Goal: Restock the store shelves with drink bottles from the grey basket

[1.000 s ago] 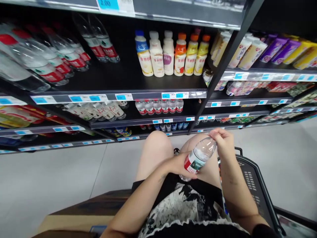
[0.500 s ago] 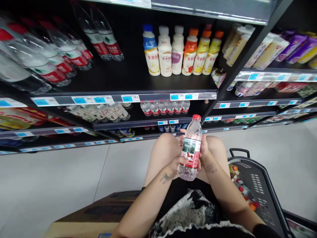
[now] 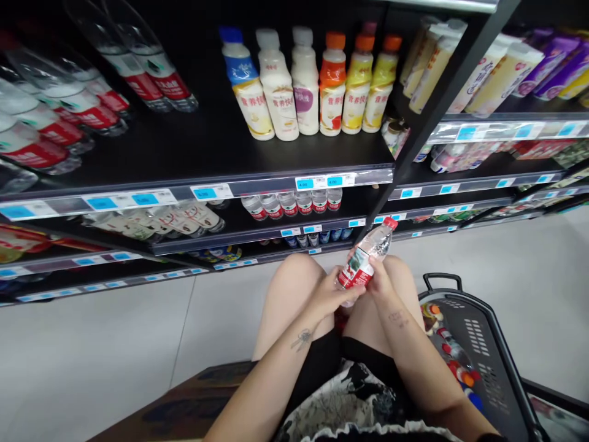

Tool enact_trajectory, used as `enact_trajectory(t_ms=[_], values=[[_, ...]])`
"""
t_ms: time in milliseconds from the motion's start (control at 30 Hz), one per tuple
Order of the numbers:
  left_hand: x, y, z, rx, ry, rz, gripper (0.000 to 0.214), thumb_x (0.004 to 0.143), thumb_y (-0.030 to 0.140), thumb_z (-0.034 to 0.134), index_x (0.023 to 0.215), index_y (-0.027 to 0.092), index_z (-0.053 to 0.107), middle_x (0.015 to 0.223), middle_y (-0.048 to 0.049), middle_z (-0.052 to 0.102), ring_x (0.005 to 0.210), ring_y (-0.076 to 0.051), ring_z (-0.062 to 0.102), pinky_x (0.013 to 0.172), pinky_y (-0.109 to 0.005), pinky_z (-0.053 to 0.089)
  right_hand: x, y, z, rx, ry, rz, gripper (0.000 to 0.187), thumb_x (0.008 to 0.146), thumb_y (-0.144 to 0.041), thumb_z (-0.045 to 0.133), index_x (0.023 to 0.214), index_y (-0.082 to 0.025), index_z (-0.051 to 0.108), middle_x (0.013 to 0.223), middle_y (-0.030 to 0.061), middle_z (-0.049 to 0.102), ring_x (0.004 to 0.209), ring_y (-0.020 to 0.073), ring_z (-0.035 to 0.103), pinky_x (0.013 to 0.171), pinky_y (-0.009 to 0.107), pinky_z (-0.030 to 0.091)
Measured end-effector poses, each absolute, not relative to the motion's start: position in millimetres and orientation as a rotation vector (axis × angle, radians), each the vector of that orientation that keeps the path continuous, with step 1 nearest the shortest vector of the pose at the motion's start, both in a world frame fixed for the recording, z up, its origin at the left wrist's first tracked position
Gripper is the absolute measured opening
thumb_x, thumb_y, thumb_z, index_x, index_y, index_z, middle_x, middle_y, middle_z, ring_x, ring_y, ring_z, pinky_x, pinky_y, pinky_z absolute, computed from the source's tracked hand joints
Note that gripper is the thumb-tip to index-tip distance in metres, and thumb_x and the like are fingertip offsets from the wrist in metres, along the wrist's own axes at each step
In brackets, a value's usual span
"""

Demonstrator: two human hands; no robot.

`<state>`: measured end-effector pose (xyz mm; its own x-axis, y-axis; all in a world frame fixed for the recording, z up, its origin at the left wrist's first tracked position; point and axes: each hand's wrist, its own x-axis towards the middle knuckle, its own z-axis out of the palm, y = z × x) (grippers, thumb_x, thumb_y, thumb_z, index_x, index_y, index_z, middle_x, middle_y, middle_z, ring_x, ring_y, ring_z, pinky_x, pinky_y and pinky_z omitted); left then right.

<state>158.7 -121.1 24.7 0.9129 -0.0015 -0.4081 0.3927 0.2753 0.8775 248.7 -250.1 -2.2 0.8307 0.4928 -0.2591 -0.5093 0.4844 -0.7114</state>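
A clear plastic water bottle with a red cap and a red, green and white label is held over my knees. It leans, its cap pointing up and to the right. My left hand wraps the lower part of the bottle, the thumb lying across its base end. Gripping the other side near the label's upper part is my right hand, some of its fingers hidden behind the bottle. Both hands are closed on this one bottle.
Ahead stand black shelves with milk drink bottles and large red-labelled water bottles. Small water bottles fill a lower shelf. At my right is a dark shopping basket with several bottles inside. A brown box lies beside me at lower left.
The bottle has tilted from nearly upright to leaning right, and my hands have turned with it. The left hand has shifted its hold toward the base. The camera view has moved slightly.
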Motion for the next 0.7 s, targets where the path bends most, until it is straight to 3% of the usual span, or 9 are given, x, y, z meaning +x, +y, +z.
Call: enact_trajectory(t_ms=[67,133,233,333,500,700], values=[[162.4,-124.1,25.8,1.403,0.282,-0.26,0.077,0.055,0.039,0.096,0.119,0.016,0.06,0.118,-0.0118,0.071,0.105,-0.028,0.066,0.091,-0.039,0.053,251.0,-252.9,-5.4,-0.916,0.043,0.542,0.039,0.074,-0.045,0.078,0.1,-0.019,0.065,0.087,0.0045,0.072,0.085,0.024,0.069,0.081,0.038,0.059],[164.7,-125.1,28.4,1.504,0.186,-0.296,0.074,0.055,0.032,0.095,0.119,0.017,0.062,0.117,-0.0107,0.072,0.103,-0.028,0.067,0.093,-0.04,0.053,248.6,-253.8,-5.6,-0.909,0.014,0.545,0.045,0.075,-0.052,0.077,0.101,-0.019,0.065,0.086,0.005,0.071,0.085,0.0249,0.069,0.079,0.039,0.059],[164.8,-124.4,32.5,1.563,0.068,-0.417,0.054,0.063,0.031,0.089,0.111,0.017,0.068,0.104,-0.0073,0.074,0.093,-0.025,0.068,0.087,-0.038,0.055,242.8,-253.2,1.1,-0.795,-0.075,0.619,0.071,0.067,-0.076,0.073,0.11,-0.02,0.064,0.088,0.0069,0.071,0.084,0.0273,0.068,0.073,0.04,0.059],[161.8,-124.7,34.9,1.566,0.027,-0.502,0.049,0.064,0.033,0.088,0.106,0.015,0.071,0.095,-0.006,0.074,0.087,-0.024,0.068,0.08,-0.036,0.055,240.4,-253.1,9.0,-0.684,-0.129,0.699,0.091,0.058,-0.089,0.071,0.121,-0.024,0.06,0.086,0.0057,0.07,0.079,0.0271,0.068,0.066,0.039,0.058],[157.5,-131.4,37.2,1.694,0.077,-0.442,0.052,0.062,0.038,0.089,0.106,0.015,0.072,0.093,-0.006,0.075,0.085,-0.025,0.068,0.077,-0.034,0.055,242.4,-253.1,12.8,-0.653,-0.154,0.697,0.09,0.059,-0.093,0.065,0.117,-0.024,0.059,0.071,0.0013,0.063,0.059,0.0201,0.058,0.055,0.033,0.054],[155.1,-141.2,35.6,1.697,0.137,-0.397,0.044,0.076,0.048,0.079,0.105,0.015,0.074,0.1,-0.0084,0.076,0.095,-0.027,0.07,0.084,-0.036,0.056,244.6,-254.8,13.8,-0.594,-0.07,0.792,0.082,0.078,-0.094,0.039,0.105,-0.02,0.061,0.068,0.0041,0.063,0.065,0.024,0.064,0.055,0.035,0.057]])
